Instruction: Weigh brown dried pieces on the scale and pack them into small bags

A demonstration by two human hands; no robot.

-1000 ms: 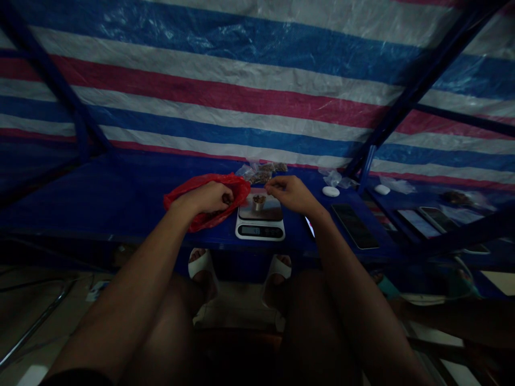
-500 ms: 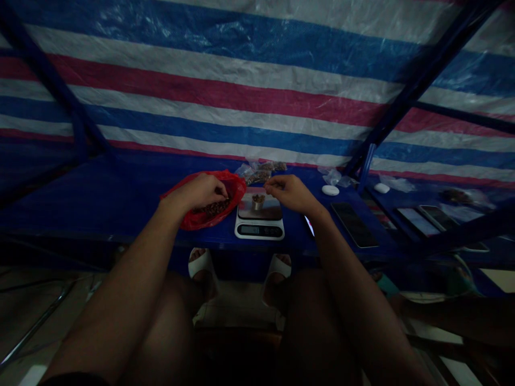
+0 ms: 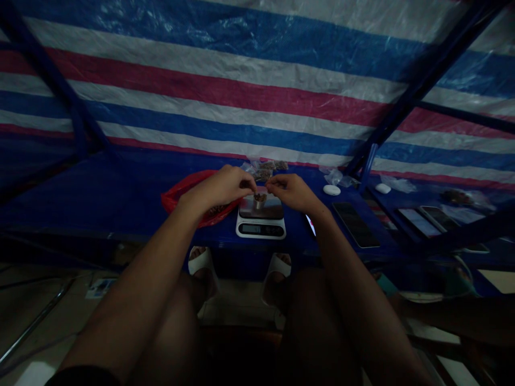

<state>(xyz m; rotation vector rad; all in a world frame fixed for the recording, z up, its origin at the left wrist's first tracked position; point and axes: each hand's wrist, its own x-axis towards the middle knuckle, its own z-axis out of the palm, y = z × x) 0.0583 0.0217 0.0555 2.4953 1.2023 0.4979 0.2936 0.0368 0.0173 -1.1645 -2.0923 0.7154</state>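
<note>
A small white kitchen scale (image 3: 260,221) sits on the blue table, with a little cup (image 3: 259,200) of brown bits on its platform. My left hand (image 3: 225,186) hovers just above and left of the cup, fingers pinched together on something too small to name. My right hand (image 3: 290,192) is right of the cup, fingers also pinched closed near the cup's rim. A red plastic bag (image 3: 177,195) holding brown pieces lies on the table under my left wrist.
Small clear packets (image 3: 265,168) lie behind the scale. To the right are a white pebble-like thing (image 3: 331,190), a dark phone (image 3: 355,216) and more phones (image 3: 414,219) on the neighbouring table. A striped tarpaulin hangs behind. My knees and sandalled feet are below the table edge.
My left hand came out of the red bag and moved right to a spot over the cup on the scale. My right hand has stayed by the cup.
</note>
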